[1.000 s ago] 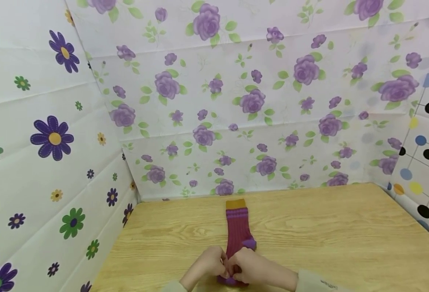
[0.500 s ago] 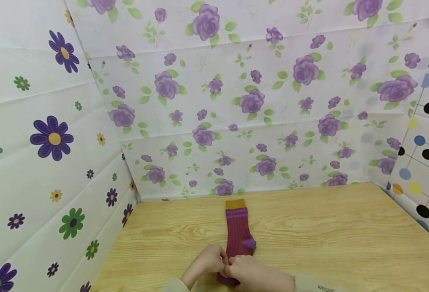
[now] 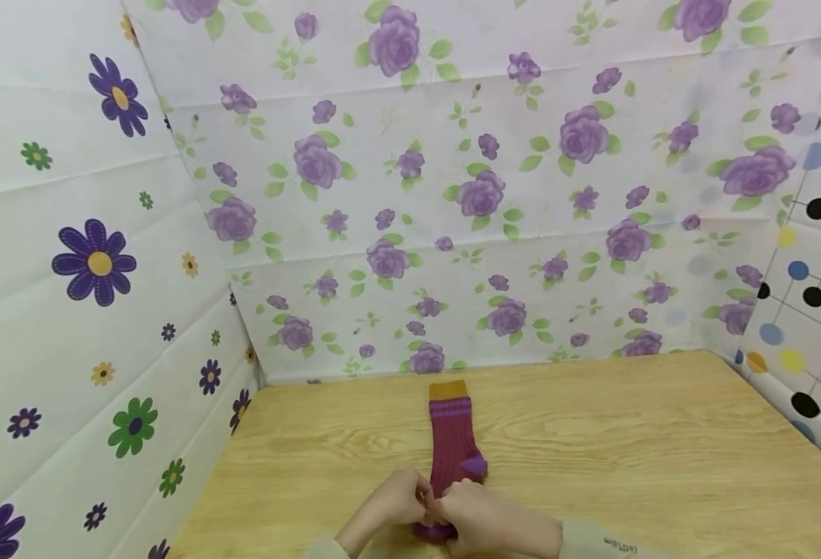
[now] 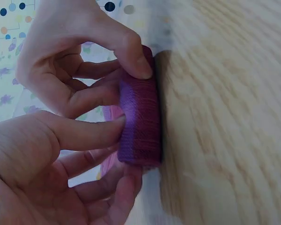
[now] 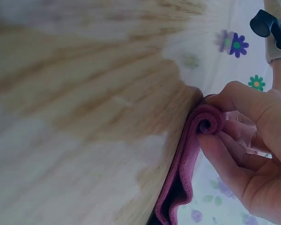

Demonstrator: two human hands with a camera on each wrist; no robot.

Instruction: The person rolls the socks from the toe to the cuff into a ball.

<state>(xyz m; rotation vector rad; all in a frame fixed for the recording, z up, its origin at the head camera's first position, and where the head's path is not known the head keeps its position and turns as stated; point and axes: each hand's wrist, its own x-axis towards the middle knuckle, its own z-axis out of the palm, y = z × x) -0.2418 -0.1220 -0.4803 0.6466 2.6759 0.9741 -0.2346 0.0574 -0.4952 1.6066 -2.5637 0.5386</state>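
At bottom centre, left-hand grip point(image 3: 405, 497) and right-hand grip point(image 3: 471, 512) pinch the rolled end point(image 4: 143, 124) of the ribbed sock point(image 3: 452, 442); uneven pressure could skew it, slackening could unwind it

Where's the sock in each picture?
Head: the sock lies low, near the middle.
Left wrist: the sock, rolled at this end, is in the centre.
Right wrist: the sock is right of centre, reaching the bottom edge.
All three show the wooden table.
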